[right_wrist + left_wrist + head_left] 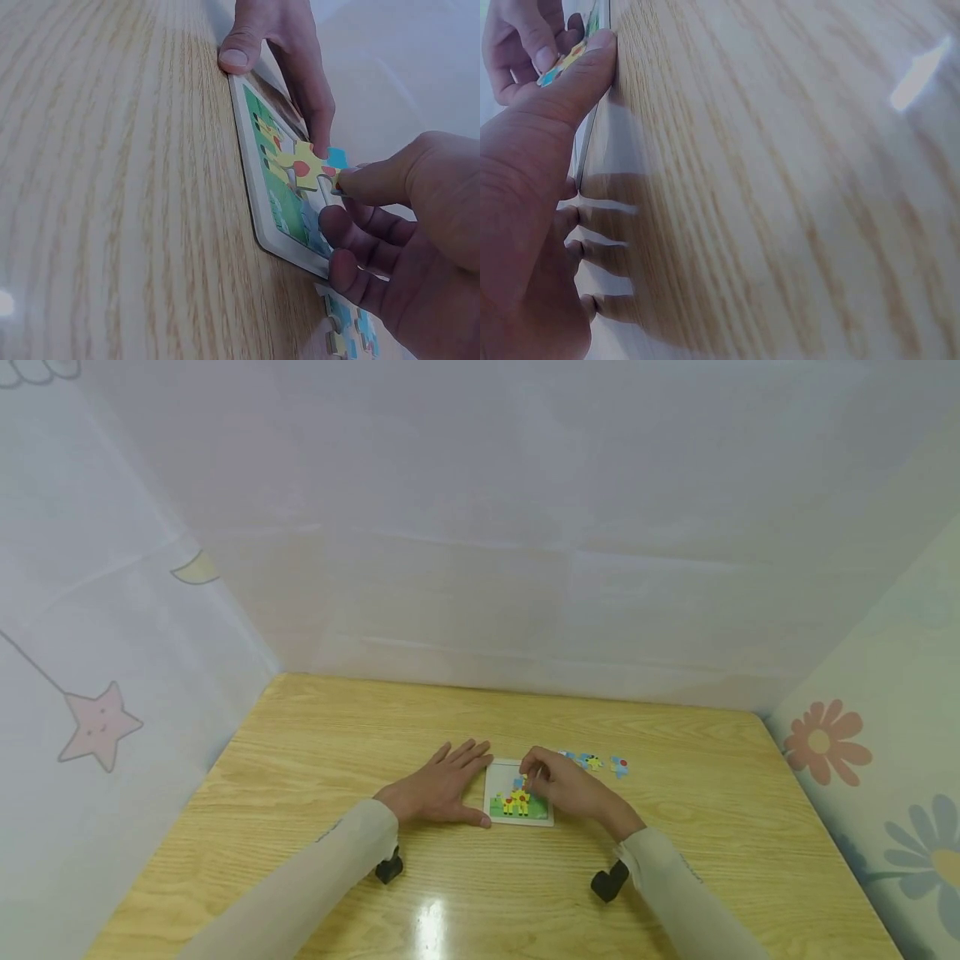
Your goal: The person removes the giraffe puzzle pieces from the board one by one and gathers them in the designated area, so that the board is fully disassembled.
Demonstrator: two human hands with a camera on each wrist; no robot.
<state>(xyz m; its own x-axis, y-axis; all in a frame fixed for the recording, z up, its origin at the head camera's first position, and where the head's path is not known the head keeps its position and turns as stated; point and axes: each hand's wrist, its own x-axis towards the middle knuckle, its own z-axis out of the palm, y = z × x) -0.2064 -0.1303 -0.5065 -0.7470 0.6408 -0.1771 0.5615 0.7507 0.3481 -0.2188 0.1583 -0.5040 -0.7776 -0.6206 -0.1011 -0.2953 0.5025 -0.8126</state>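
Note:
A small jigsaw puzzle board [517, 822] with a pale frame lies on the table, its lower part filled with green grass and yellow, red-spotted animal pieces. My left hand [442, 789] lies spread at its left side, thumb and index finger touching the frame [253, 174]. Over the board, my right hand [562, 783] pinches a blue and yellow puzzle piece [337, 157] between thumb and fingers. Just beside that piece is a yellow piece with a red spot [304, 169]. In the left wrist view, the left thumb [585, 75] partly hides the board.
Several loose puzzle pieces [591, 762] lie on the wooden table [337, 727] to the right of the board, near the right hand. Pale fabric walls [480, 610] with printed stars and flowers stand behind and on both sides. Each wrist carries a black device [610, 882].

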